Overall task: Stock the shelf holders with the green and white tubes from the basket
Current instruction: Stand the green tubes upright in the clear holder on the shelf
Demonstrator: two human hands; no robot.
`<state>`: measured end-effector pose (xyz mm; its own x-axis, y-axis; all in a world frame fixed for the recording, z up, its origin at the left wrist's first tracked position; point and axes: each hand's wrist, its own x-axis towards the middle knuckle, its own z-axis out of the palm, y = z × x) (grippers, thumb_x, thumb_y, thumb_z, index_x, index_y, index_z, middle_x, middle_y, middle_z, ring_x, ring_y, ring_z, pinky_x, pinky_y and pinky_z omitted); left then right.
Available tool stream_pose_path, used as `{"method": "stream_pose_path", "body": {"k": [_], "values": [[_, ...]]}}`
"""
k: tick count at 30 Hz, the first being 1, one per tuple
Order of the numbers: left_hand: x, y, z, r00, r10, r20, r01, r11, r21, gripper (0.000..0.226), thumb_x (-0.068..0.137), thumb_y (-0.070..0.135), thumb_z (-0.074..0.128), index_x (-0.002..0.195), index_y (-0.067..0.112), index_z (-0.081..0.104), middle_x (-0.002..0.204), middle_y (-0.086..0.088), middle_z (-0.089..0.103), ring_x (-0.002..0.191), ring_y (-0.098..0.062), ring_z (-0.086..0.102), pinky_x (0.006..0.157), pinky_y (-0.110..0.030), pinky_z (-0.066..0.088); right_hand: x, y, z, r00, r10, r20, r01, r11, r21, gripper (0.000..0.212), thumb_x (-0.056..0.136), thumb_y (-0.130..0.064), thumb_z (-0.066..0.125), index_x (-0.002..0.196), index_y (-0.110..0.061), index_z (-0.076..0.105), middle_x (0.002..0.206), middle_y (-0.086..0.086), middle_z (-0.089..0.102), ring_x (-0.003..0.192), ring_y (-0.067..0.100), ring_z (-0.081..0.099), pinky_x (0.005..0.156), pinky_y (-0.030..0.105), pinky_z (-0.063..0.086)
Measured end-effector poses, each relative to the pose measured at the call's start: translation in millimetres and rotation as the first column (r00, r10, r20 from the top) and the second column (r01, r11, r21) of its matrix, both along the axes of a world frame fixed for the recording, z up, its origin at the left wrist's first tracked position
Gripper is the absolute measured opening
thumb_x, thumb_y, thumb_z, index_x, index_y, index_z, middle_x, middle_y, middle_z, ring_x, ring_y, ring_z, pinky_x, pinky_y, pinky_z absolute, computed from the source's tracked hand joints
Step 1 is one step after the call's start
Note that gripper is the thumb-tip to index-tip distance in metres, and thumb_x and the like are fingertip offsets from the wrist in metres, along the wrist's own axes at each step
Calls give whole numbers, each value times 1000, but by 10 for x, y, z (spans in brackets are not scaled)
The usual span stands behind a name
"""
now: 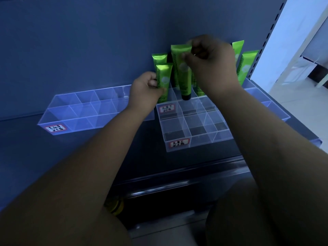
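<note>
Several green tubes with white flower marks stand cap-down in the back row of a clear stepped holder (195, 137) on the dark shelf. My right hand (211, 63) pinches the crimped top of one tall tube (182, 73), whose black cap hangs just above a middle compartment. My left hand (147, 89) grips a shorter tube (163, 80) at the holder's back left corner. Two more tubes (247, 66) stand to the right, partly hidden behind my right wrist. The basket is out of sight.
A long clear divided holder (58, 119) with a red-edged label lies to the left. Another clear holder (273, 107) sits at the right by the shelf upright (266, 41). Something yellow and black (115, 205) shows below the shelf edge.
</note>
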<state>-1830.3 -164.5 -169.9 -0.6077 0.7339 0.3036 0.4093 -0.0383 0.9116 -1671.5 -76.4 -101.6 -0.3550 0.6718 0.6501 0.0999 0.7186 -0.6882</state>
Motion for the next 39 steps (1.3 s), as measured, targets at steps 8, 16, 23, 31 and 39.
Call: {"method": "stream_pose_path", "body": {"k": [8,16,23,31,39], "values": [[-35,0,-36,1000,27,5,-27,1000,-7,38,82,-3,79,77,26,54,71,9,51,62,-1,49,66,-20,46,-21,24,-36,988,-102,113,90,990,107,18,81,-17,72,98,-13,75,77,-7,65,74,6,59,65,9,39],[-32,2,-43,1000,23,-13,-23,1000,0,41,83,-4,77,79,29,54,72,11,53,56,10,50,62,-15,46,-70,109,-173,955,-122,270,84,985,150,20,82,-13,70,102,-10,75,85,4,69,81,23,66,72,32,50],[-57,8,-66,999,29,-38,-30,999,-41,32,83,0,77,80,20,53,74,10,52,66,-4,51,67,-24,47,-112,165,-236,943,-117,310,89,991,104,24,84,-9,69,107,-11,74,84,-2,64,83,21,65,76,34,53],[-95,16,-88,999,35,-39,-37,998,-54,35,81,1,77,75,22,50,73,6,53,70,-13,52,67,-28,45,-76,206,-196,935,-138,326,92,984,153,42,80,2,58,114,-16,77,95,6,72,88,25,67,75,23,45],[-73,17,-79,999,23,-42,-26,998,-55,35,82,0,76,74,21,49,72,8,50,68,-9,49,65,-23,43,-126,274,-185,892,-253,374,141,943,303,45,80,-4,59,120,-16,75,116,12,74,109,31,64,84,28,43]]}}
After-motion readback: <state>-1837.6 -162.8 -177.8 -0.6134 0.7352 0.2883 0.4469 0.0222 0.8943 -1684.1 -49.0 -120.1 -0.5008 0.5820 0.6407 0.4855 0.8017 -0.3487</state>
